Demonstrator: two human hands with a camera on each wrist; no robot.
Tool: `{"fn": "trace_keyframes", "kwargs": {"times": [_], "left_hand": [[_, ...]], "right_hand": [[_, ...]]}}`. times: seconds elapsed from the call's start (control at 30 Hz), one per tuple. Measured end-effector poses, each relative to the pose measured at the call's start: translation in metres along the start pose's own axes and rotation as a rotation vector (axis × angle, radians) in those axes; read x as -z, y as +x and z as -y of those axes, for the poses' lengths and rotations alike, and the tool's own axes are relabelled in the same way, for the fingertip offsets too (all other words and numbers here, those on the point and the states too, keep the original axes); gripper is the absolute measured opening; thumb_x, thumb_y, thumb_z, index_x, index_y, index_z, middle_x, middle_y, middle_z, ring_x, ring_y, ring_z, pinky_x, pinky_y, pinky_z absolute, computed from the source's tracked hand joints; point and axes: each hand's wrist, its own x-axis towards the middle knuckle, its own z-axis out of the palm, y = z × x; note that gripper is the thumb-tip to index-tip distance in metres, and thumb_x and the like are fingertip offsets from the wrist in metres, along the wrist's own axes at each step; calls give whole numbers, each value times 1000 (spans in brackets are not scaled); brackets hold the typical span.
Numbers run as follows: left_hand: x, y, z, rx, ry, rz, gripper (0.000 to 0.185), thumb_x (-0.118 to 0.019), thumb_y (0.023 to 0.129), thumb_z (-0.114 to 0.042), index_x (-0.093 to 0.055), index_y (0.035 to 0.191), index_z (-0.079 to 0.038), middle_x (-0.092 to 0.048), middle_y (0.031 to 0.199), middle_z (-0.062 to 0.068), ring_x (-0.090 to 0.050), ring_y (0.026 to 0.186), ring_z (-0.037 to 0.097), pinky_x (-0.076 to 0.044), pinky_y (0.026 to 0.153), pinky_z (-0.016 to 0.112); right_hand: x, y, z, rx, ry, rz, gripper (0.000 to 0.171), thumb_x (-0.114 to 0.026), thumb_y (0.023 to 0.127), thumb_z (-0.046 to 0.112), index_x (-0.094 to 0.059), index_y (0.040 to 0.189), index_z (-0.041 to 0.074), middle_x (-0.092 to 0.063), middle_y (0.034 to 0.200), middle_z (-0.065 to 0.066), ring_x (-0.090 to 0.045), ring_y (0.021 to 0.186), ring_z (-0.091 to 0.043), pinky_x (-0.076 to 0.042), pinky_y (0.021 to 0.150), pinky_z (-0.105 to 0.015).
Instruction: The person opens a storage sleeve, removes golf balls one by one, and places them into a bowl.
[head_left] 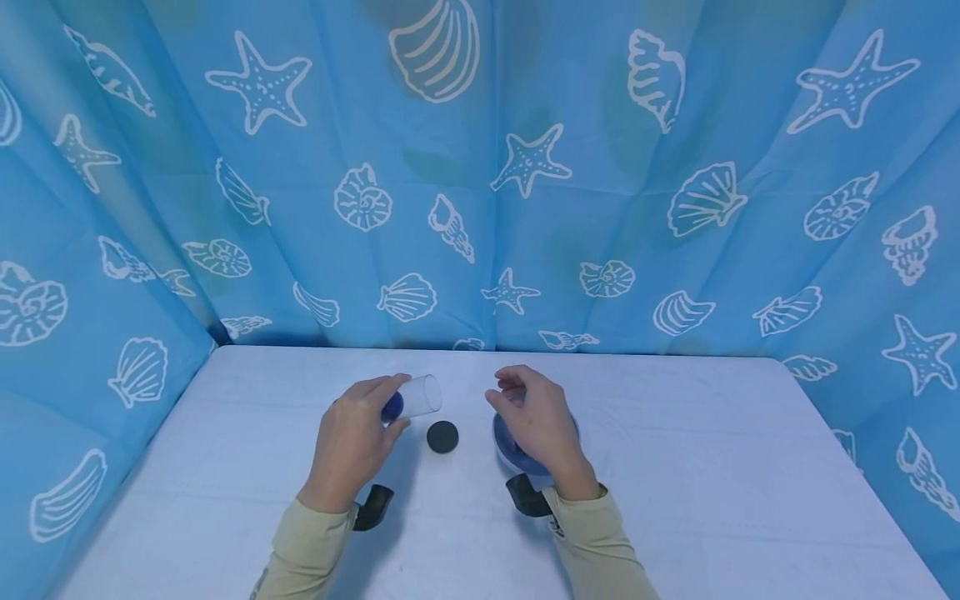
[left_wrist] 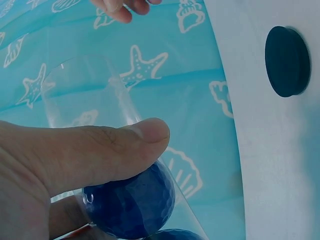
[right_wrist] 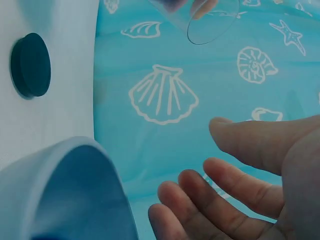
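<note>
My left hand (head_left: 352, 433) grips a clear cylinder (head_left: 423, 395) that lies tilted, its open end toward the right. Inside its lower part sits a dark blue dimpled ball (left_wrist: 130, 200), and part of a second blue ball (left_wrist: 175, 235) shows below it. The thumb lies across the cylinder wall. Above a blue bowl (right_wrist: 75, 147) hovers my right hand (head_left: 536, 417), fingers loosely bent and apart, holding nothing. It partly hides the bowl in the head view; the bowl's contents are mostly out of sight. Between the hands, a round black lid (head_left: 442, 437) lies on the table.
A white-covered table (head_left: 675, 467) extends around the hands. Behind it and along both sides hangs a blue curtain (head_left: 480, 250) with white shells and starfish. Black wrist mounts (head_left: 373, 507) stick out from the inner side of each sleeve.
</note>
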Motion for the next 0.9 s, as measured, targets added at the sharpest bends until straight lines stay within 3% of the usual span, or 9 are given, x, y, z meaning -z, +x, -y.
{"fn": "trace_keyframes", "kwargs": {"times": [0.4,0.9], "left_hand": [[1,0,-2,6,9,8,59,-94,66,-7,-72,120,-9,-73,114,15,-69,105,34,-57,88,51],[1,0,-3,-13,35,11,57,-95,67,-9,-73,120,-10,-73,113,15,-69,104,33,-58,88,50]], "right_hand": [[-6,-1,5,22,71,-1,33,-71,95,22,-66,124,7,-69,115,-5,-64,106,-20,-56,92,-38],[-23,-9,14,113,170,9,39,-69,97,24,-62,131,7,-66,125,-7,-65,108,-20,-56,93,-38]]}}
